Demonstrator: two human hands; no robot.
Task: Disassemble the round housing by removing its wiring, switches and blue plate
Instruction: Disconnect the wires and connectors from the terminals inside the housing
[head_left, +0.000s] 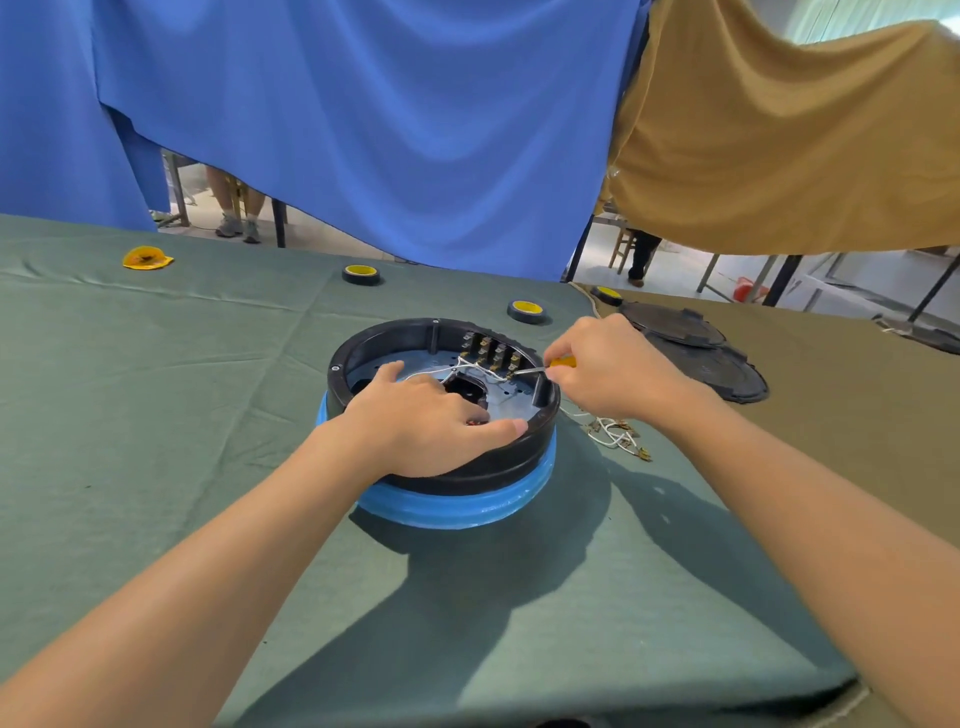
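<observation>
- Nearest the camera, the left hand (426, 415) is being rested over the near rim of the round housing (493, 467). Its thumb is lying along the rim and its fingers are reaching loosely inside, with nothing being gripped.
- The housing is being worked near the middle of the green-covered table (156, 415), toward its right edge, seated on a blue ring (457, 506).
- The yellow handle of a screwdriver (535, 368) is being gripped by the curled fingers of the right hand (613, 374). Its tip is being set among the white wiring (467, 366), at the row of switches (488, 351) on the far wall.
- Firm downward pressure from the bracing hand is being advised, so that the housing is not being turned by the tool.
- Short, gentle levering at each connector, not at the wire itself, is being judged safest for the terminals.
- The bluish plate (511, 405) is lying on the housing floor beneath the wiring, and it is probably being left until last.
- Detached wires (618, 434) are lying on the table just beside the housing's right side.
</observation>
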